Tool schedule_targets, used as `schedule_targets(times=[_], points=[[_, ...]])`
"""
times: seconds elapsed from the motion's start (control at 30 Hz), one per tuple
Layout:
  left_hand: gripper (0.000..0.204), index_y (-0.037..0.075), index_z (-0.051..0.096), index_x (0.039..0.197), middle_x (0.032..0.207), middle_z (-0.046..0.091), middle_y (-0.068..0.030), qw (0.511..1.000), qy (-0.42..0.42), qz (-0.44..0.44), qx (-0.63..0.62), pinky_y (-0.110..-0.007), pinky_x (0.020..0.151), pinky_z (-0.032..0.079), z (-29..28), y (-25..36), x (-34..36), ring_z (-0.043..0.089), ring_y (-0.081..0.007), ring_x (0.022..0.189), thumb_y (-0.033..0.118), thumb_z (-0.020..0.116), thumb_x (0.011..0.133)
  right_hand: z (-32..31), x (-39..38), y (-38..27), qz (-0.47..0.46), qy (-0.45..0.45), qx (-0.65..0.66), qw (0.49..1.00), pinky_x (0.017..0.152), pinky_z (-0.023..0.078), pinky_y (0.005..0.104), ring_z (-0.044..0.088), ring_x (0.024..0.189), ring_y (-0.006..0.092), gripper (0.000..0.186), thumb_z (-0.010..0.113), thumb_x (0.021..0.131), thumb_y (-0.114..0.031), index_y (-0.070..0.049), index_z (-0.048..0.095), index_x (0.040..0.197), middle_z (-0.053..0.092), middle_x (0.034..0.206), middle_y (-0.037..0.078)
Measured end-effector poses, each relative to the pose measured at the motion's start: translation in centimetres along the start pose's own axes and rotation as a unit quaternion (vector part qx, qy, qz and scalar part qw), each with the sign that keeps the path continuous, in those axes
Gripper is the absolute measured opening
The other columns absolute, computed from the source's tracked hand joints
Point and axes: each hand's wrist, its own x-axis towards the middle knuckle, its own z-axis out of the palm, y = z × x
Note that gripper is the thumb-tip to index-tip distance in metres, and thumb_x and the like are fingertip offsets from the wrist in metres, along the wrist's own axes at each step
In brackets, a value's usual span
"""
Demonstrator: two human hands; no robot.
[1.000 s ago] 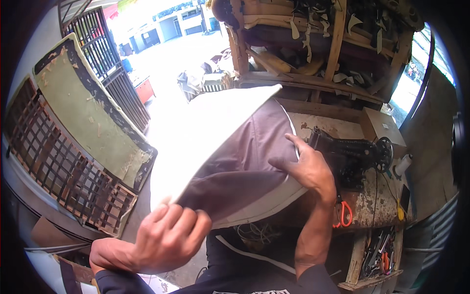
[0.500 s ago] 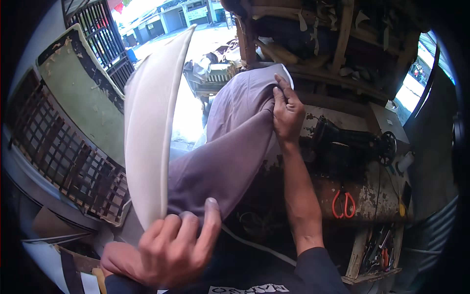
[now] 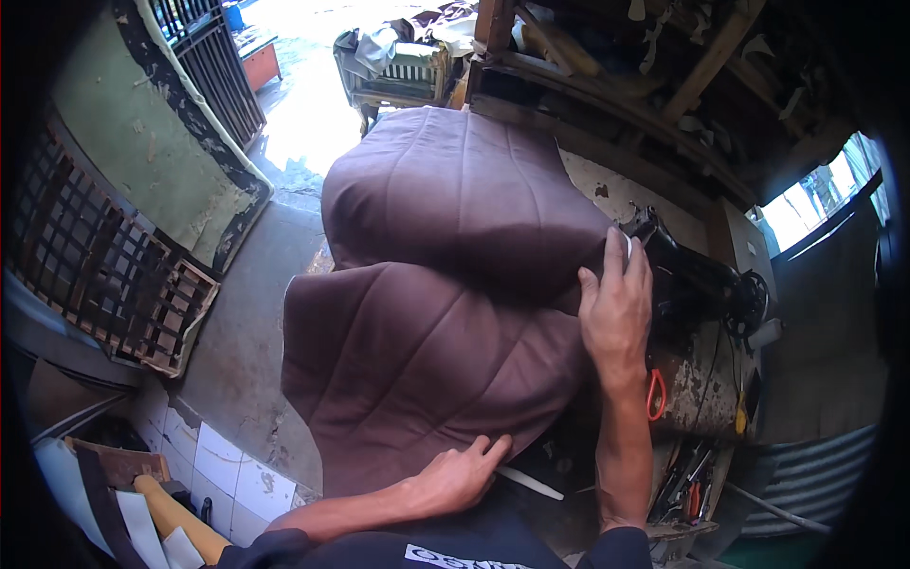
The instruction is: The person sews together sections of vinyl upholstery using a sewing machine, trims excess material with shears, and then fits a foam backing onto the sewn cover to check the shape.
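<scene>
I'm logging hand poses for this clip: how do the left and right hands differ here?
The left hand is low, close to the person's body, while the right hand is farther out, near the black sewing machine. The left hand's fingers point mostly rightward; the right hand's point away from the person. Both are bare and touch the brown cover.
</scene>
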Motion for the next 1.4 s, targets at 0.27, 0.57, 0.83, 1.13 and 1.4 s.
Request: schedule_targets(times=[0.27, 0.57, 0.83, 1.13, 1.4], points=[[0.045, 0.003, 0.06, 0.136, 0.127, 0.059, -0.0203, 0.785, 0.586, -0.112, 0.164, -0.048, 0.108, 0.041, -13.5, -10.8, 5.3, 0.054, -0.0371, 0.125, 0.028, 0.067, 0.099, 2.5, -1.0, -1.9, -0.151, 0.079, 0.105, 0.98, 0.126, 0.028, 0.0567, 0.046, 0.149, 0.0336, 0.045, 0.075, 0.094, -0.027, -0.015, 0.07, 0.137, 0.055, 0.155, 0.015], [0.083, 0.003, 0.043, 0.153, 0.131, 0.065, -0.0223, 0.821, 0.495, -0.277, -0.066, -0.043, 0.105, 0.049, -11.9, -24.7, -2.0, 0.064, -0.0321, 0.116, 0.058, 0.07, 0.097, 10.6, 6.6, 0.2, -0.157, -0.226, 0.259, 0.926, 0.114, 0.04, 0.0508, 0.052, 0.14, 0.029, 0.051, 0.061, 0.102, -0.048, -0.022, 0.065, 0.146, 0.059, 0.154, 0.007], [0.042, -0.006, 0.069, 0.12, 0.103, 0.074, -0.0045, 0.807, 0.256, -0.207, -0.49, -0.025, 0.083, 0.055, -12.3, -18.4, -17.7, 0.068, -0.0104, 0.089, 0.028, 0.079, 0.098, 10.8, 5.6, -1.9, -0.089, -0.274, 0.103, 0.952, 0.109, 0.044, 0.0513, 0.052, 0.138, 0.0331, 0.054, 0.061, 0.101, -0.052, -0.026, 0.062, 0.149, 0.053, 0.16, -0.003], [0.067, -0.003, 0.065, 0.131, 0.101, 0.076, -0.0129, 0.86, -0.007, -0.455, -0.232, -0.037, 0.086, 0.055, -9.3, -19.7, -21.4, 0.071, -0.0253, 0.09, 0.036, 0.091, 0.082, 11.6, 0.7, -1.8, -0.107, -0.233, 0.076, 0.964, 0.104, 0.049, 0.0543, 0.057, 0.129, 0.0326, 0.053, 0.063, 0.099, -0.05, -0.023, 0.066, 0.144, 0.058, 0.154, 0.006], [0.108, 0.004, 0.04, 0.159, 0.154, 0.048, -0.0206, 0.972, 0.141, -0.126, -0.14, -0.046, 0.118, 0.038, -20.5, -17.5, -18.6, 0.048, -0.0338, 0.144, 0.033, 0.096, 0.072, 7.4, 0.0, -6.3, -0.188, -0.164, 0.225, 0.942, 0.117, 0.037, 0.0633, 0.045, 0.148, 0.0372, 0.055, 0.061, 0.102, -0.049, -0.018, 0.061, 0.147, 0.053, 0.158, 0.013]])
